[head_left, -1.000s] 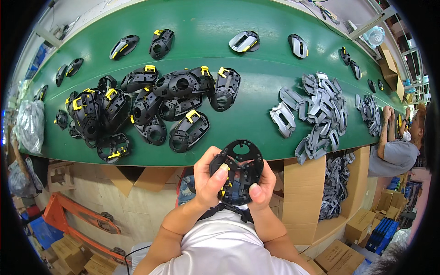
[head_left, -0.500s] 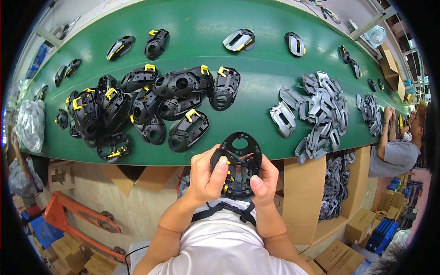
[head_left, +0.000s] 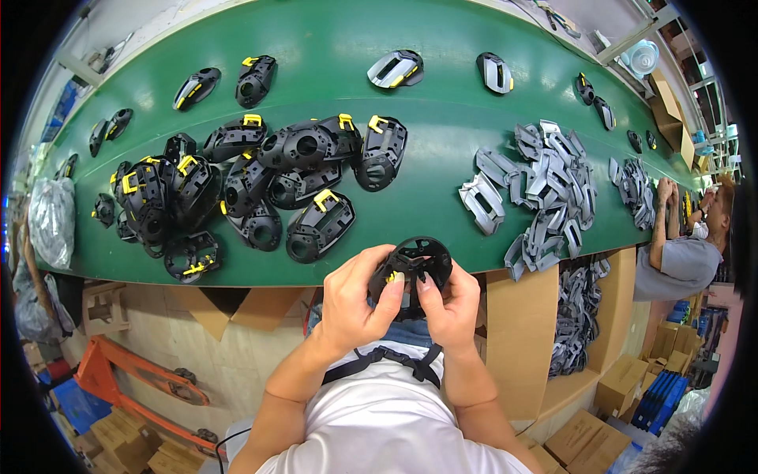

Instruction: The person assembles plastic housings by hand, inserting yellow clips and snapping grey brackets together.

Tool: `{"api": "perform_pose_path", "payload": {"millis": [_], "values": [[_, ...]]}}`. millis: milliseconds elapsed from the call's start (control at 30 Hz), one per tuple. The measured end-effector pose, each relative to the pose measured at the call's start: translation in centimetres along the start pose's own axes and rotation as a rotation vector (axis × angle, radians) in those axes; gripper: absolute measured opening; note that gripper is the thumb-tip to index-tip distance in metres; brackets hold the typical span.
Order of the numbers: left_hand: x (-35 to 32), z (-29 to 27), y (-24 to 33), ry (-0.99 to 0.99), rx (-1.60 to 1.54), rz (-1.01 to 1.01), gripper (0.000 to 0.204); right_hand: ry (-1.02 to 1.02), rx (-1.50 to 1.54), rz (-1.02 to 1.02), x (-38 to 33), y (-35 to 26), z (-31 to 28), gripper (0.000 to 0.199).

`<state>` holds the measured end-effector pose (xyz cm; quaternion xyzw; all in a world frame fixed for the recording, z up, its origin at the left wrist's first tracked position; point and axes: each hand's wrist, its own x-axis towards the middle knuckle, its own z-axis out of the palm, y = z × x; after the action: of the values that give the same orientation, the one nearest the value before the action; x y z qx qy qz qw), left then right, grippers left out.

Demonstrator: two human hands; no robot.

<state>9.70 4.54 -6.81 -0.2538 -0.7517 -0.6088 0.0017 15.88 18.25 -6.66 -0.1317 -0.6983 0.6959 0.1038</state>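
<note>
I see both hands closed around one black plastic housing (head_left: 412, 268), held just off the near edge of the bench (head_left: 442, 118), above my lap. My left hand (head_left: 353, 300) wraps its left side, with the thumb pressed across the front next to a small yellow clip on the part. My right hand (head_left: 448, 306) grips the right side and underside, its thumb pushed up against the middle of the housing. The part is roundish with open ribs, and it sits tilted toward me, touching nothing but my fingers.

Just beyond it on the green bench lies a heap of black housings with yellow clips (head_left: 260, 182), piled on one another to my left and reaching toward the far left rim. To the right of centre sits a pile of grey plastic pieces (head_left: 545, 182), some hanging over the near edge. A few single shells (head_left: 395, 69) lie apart along the far side of the bench.

Below the bench I see cardboard boxes (head_left: 513, 332), one beside my right arm, and an orange pallet jack (head_left: 134, 371) on the floor at my left. At the far right another person (head_left: 683, 253) leans on the bench with both arms.
</note>
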Motion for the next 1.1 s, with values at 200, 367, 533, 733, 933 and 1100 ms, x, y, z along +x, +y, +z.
{"api": "perform_pose_path", "payload": {"millis": [200,367,533,733,933,1100], "values": [[-0.5,0.3,0.1,-0.015,0.064,-0.029,0.028,0.065,-0.066,-0.026,0.0,0.4,0.1,0.011],[1.8,-2.1,0.2,-0.265,-0.271,-0.194,0.062,0.146,-0.349,-0.295,2.0,0.0,-0.6,0.019],[4.8,-6.0,1.7,-0.485,-0.048,-0.260,0.065,0.037,-0.664,-0.608,3.5,-0.9,-0.7,0.046],[9.5,-4.4,-0.2,-0.841,0.304,-0.197,0.054,0.039,-0.698,-0.550,3.6,-1.1,-0.7,0.048],[22.0,-8.5,-4.2,-0.049,0.746,-0.100,0.056,0.277,-0.868,-0.370,2.2,1.3,-6.5,0.042],[27.3,-12.1,-15.6,-0.037,1.064,-0.315,0.062,0.320,-0.952,-0.367,3.5,2.5,-8.4,0.042]]}}
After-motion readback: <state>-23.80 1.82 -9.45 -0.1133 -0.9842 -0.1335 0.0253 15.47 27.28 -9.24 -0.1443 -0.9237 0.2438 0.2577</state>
